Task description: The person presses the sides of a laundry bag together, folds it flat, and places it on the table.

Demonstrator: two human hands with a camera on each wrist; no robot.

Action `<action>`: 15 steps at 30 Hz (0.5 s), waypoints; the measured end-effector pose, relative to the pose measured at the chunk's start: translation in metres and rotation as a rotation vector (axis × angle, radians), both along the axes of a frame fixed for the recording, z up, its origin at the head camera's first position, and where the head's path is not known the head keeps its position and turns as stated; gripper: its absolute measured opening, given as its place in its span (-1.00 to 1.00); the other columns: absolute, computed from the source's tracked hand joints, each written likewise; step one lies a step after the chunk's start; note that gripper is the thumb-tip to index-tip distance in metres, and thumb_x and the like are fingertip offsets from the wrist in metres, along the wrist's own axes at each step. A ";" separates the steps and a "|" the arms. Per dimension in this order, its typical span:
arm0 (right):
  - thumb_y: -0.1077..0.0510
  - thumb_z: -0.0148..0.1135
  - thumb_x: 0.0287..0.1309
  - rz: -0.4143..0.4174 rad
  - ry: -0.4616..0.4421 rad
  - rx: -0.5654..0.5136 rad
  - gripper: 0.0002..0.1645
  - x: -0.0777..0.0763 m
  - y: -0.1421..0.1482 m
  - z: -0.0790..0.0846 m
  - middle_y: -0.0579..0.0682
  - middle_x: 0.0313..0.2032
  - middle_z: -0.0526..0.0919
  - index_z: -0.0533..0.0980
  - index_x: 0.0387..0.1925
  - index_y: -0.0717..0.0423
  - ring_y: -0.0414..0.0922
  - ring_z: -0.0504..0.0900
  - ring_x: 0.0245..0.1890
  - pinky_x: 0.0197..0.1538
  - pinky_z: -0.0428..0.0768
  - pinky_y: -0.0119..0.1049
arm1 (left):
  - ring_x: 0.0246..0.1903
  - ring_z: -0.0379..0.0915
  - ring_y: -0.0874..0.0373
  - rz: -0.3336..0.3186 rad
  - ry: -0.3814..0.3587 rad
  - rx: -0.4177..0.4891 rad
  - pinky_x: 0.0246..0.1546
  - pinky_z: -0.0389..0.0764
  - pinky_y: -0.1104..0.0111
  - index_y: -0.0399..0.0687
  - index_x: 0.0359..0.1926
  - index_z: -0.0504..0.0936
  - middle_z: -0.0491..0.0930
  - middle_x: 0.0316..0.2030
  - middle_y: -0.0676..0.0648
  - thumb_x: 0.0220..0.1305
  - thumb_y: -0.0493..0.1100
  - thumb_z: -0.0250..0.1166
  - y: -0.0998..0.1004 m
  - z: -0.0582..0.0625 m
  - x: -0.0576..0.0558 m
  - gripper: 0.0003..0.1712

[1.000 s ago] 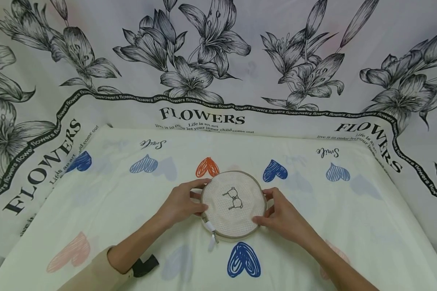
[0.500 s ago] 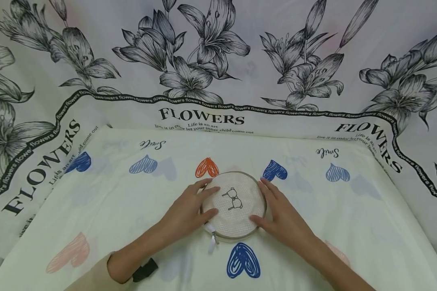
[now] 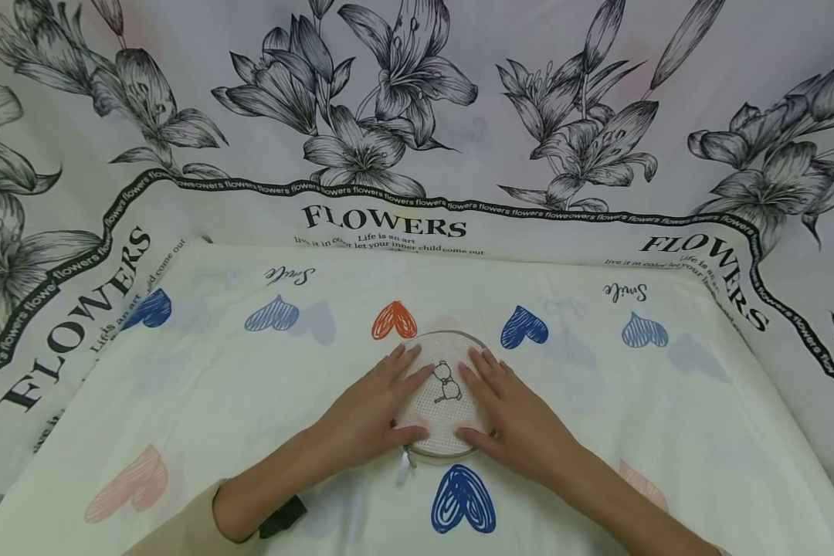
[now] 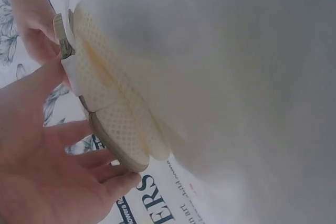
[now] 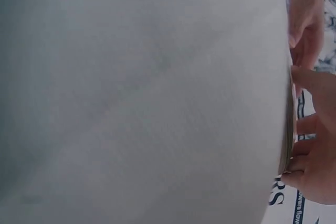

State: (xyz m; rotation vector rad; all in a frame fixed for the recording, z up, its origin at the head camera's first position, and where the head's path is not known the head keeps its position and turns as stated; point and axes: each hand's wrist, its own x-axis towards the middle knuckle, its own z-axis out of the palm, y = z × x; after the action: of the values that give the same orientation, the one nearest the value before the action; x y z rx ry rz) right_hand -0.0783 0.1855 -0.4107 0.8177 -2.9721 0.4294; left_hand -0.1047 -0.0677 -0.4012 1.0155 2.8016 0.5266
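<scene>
An embroidery hoop [image 3: 445,425] holding cream woven fabric lies flat on the cloth in the head view, with a dark outline of a cat [image 3: 446,382] stitched at its middle. My left hand [image 3: 378,405] rests on its left part, fingers nearly straight and apart. From the other side my right hand [image 3: 514,413] lies over the right part, its spread fingers on the fabric and covering much of the rim. At the hoop's lower left sits the clasp with a white tag [image 3: 403,467]. The left wrist view shows the hoop's rim [image 4: 113,148] edge-on beside the fingers.
A pale tablecloth [image 3: 250,401] printed with hearts covers the surface. Behind it hangs a white curtain [image 3: 472,162] with black flowers and lettering. A small black object [image 3: 283,517] shows beside the left sleeve [image 3: 188,521].
Both hands have let go of the hoop's rim and slid inward over the fabric, fingers now straighter and nearer each other. The hoop has stayed in nearly the same place.
</scene>
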 end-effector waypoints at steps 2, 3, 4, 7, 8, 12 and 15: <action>-0.35 0.24 0.21 0.012 -0.002 0.022 0.03 0.000 0.000 -0.001 0.10 0.53 0.01 0.16 0.51 0.07 0.07 0.02 0.51 0.45 0.14 0.01 | 0.51 -0.16 -0.16 -0.035 0.021 -0.024 0.40 0.17 -0.01 0.03 0.52 0.19 -0.03 0.54 -0.16 0.19 0.25 0.38 0.000 0.000 0.000 0.00; -0.34 0.23 0.22 0.018 0.000 0.032 0.02 -0.001 0.000 -0.002 0.11 0.53 0.01 0.16 0.51 0.08 0.08 0.02 0.51 0.45 0.15 0.02 | 0.51 -0.16 -0.17 -0.054 0.037 -0.039 0.42 0.14 0.00 -0.01 0.53 0.19 -0.04 0.54 -0.18 0.21 0.25 0.36 0.000 0.000 0.000 -0.01; -0.34 0.23 0.22 0.023 0.003 0.042 0.02 -0.001 -0.001 -0.003 0.12 0.53 0.01 0.16 0.51 0.09 0.09 0.01 0.51 0.45 0.15 0.02 | 0.51 -0.16 -0.18 -0.071 0.054 -0.054 0.43 0.12 0.01 -0.04 0.52 0.18 -0.04 0.54 -0.21 0.23 0.25 0.34 -0.001 0.000 0.000 -0.02; -0.35 0.20 0.23 0.035 0.006 0.070 0.03 -0.002 -0.002 -0.004 0.15 0.53 -0.01 0.14 0.51 0.11 0.12 -0.01 0.52 0.45 0.14 0.01 | 0.51 -0.17 -0.20 -0.103 0.088 -0.094 0.45 0.04 0.04 -0.09 0.53 0.16 -0.04 0.53 -0.25 0.25 0.29 0.30 -0.001 -0.001 0.001 0.00; -0.36 0.19 0.24 0.037 0.007 0.078 0.03 -0.002 -0.003 -0.005 0.16 0.53 -0.01 0.14 0.51 0.12 0.13 -0.02 0.52 0.45 0.14 0.02 | 0.51 -0.17 -0.20 -0.108 0.095 -0.108 0.46 0.03 0.04 -0.10 0.53 0.15 -0.04 0.53 -0.26 0.25 0.31 0.28 -0.001 -0.001 0.001 0.01; -0.36 0.15 0.27 0.050 0.011 0.108 0.04 -0.001 -0.005 -0.006 0.20 0.53 -0.01 0.12 0.51 0.18 0.16 -0.04 0.52 0.45 0.13 0.02 | 0.51 -0.19 -0.22 -0.128 0.108 -0.156 0.46 0.03 0.04 -0.12 0.54 0.11 -0.06 0.53 -0.28 0.28 0.34 0.22 -0.001 -0.002 0.001 0.03; -0.36 0.08 0.31 0.064 0.019 0.129 0.02 0.000 -0.005 -0.007 0.23 0.52 -0.01 0.11 0.51 0.22 0.18 -0.05 0.52 0.46 0.11 0.03 | 0.51 -0.19 -0.22 -0.143 0.122 -0.175 0.46 0.03 0.04 -0.15 0.54 0.08 -0.07 0.53 -0.30 0.31 0.34 0.18 -0.001 -0.003 0.001 0.02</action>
State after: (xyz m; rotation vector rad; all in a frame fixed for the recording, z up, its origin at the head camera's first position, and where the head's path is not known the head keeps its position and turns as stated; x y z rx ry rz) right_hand -0.0784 0.1803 -0.4176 0.9253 -2.9880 0.2324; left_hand -0.1034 -0.0688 -0.4037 1.2356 2.7880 0.2060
